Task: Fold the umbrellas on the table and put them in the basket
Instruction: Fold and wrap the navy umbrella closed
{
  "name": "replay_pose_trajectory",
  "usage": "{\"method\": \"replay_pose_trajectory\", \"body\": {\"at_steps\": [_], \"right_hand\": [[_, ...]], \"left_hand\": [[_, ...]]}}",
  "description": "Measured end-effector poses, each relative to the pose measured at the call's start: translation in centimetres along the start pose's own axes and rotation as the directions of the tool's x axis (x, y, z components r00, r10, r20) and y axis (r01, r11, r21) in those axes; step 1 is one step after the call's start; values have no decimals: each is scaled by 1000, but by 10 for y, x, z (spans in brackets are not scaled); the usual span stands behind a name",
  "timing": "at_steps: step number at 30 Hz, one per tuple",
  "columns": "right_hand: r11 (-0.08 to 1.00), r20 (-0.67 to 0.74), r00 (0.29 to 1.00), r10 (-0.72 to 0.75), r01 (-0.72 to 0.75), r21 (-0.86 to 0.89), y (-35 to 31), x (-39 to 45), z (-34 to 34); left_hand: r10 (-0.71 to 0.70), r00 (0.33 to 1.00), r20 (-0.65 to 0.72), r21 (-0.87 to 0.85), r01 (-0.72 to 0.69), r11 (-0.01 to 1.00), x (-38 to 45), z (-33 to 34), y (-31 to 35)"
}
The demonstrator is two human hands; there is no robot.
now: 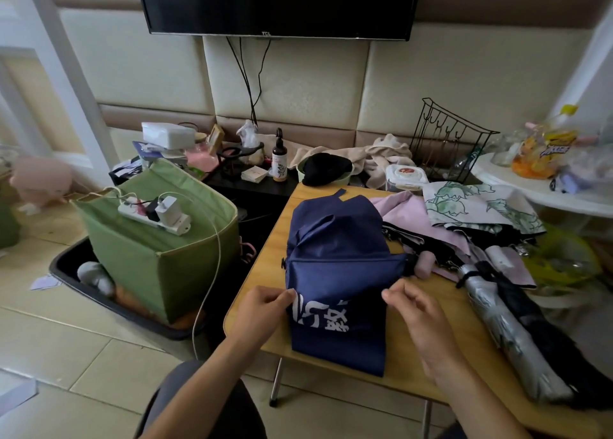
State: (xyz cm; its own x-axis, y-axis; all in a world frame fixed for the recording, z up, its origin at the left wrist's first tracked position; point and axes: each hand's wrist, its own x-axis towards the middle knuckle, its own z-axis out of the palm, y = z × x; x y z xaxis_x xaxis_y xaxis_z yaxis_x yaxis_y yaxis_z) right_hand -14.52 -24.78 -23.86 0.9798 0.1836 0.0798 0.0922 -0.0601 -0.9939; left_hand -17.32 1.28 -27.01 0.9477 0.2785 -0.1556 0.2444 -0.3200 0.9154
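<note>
A navy blue umbrella (335, 266) with white lettering lies partly folded on the wooden table (265, 266), its canopy bunched toward the far side. My left hand (265, 306) pinches the fabric's left edge. My right hand (411, 309) pinches the right edge, near the lettering. A silver and black folded umbrella (510, 332) lies at the table's right. A pink umbrella (418, 216) and a floral one (477, 206) lie loose behind it. The green fabric basket (159, 239) stands on the floor to the left.
A power strip (154, 215) with chargers and a white cable rests on the basket's top. A black tray (109, 292) holds the basket. Bottles, a black cap (326, 168), towels and a wire rack (447, 140) crowd the back. A TV (278, 4) hangs above.
</note>
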Motion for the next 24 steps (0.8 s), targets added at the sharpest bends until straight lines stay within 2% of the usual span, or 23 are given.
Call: {"method": "replay_pose_trajectory", "body": {"at_steps": [2, 5, 8, 10, 13, 15, 19, 21, 24], "right_hand": [[999, -19, 999, -35, 36, 23, -2, 1, -5], [983, 32, 993, 116, -119, 140, 4, 8, -8], [973, 100, 969, 224, -228, 35, 7, 10, -5], [966, 112, 960, 258, -257, -20, 5, 10, -4], [960, 190, 943, 274, -259, -102, 1, 5, -7], [965, 224, 939, 261, -249, -80, 0, -2, -11], [948, 287, 905, 314, -314, -47, 2, -13, -17], [935, 325, 878, 352, -311, -172, 6, -17, -17], [897, 298, 892, 340, -212, -388, 20, -18, -20]], "left_hand": [[26, 1000, -14, -17, -26, 1000, -8, 2, 6], [32, 999, 3, -165, -31, 986, -19, 6, 18], [38, 999, 36, -292, -26, 956, -24, 6, 26], [70, 996, 60, -300, -49, 953, -25, 4, 27], [113, 982, 151, -235, -75, 969, -25, 1, 24], [113, 970, 216, -186, -73, 980, -22, -4, 16], [125, 922, 366, 76, -163, 984, -19, -14, 5], [174, 917, 358, 239, -270, 933, -15, -17, 0], [239, 919, 313, 377, -351, 857, -9, -19, -10]]}}
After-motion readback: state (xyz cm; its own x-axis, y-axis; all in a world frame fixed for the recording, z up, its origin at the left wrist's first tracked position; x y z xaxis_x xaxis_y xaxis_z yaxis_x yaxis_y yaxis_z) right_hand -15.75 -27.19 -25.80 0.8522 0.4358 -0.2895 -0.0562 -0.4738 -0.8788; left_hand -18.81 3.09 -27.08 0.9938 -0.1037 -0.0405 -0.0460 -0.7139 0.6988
